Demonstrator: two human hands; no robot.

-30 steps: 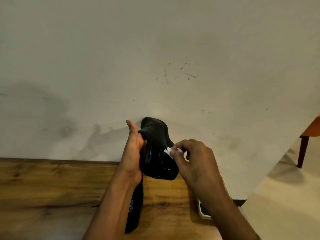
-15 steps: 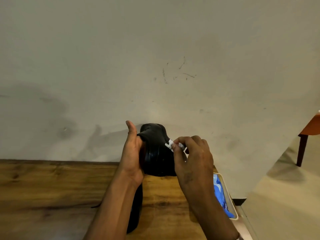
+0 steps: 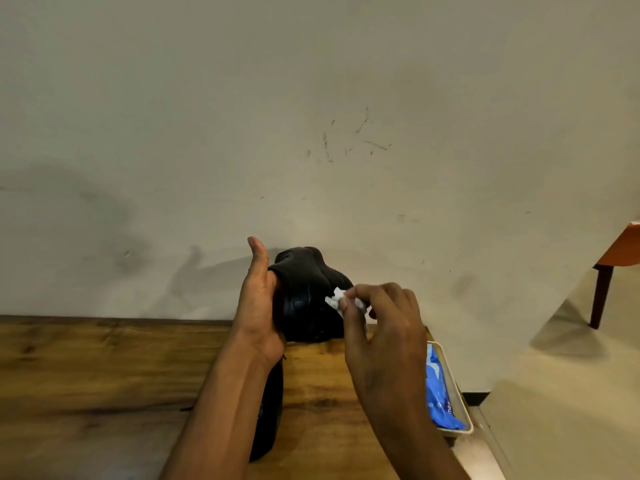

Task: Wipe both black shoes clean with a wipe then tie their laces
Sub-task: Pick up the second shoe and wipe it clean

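A black shoe (image 3: 308, 299) is held up above the wooden table (image 3: 104, 375), close to the wall. My left hand (image 3: 258, 303) grips its left side, thumb pointing up. My right hand (image 3: 381, 327) pinches a small crumpled white wipe (image 3: 336, 299) against the shoe's right side. The second black shoe (image 3: 270, 410) lies on the table beneath my left forearm, mostly hidden by it.
A cream tray (image 3: 457, 393) with a blue wipes pack (image 3: 440, 393) sits at the table's right edge. The pale wall stands right behind the table. An orange chair (image 3: 613, 265) is on the floor at far right.
The wipe moved up the shoe's side and then a little back down. The held shoe dropped slightly. The view shifted, bringing the tray and blue pack into sight.
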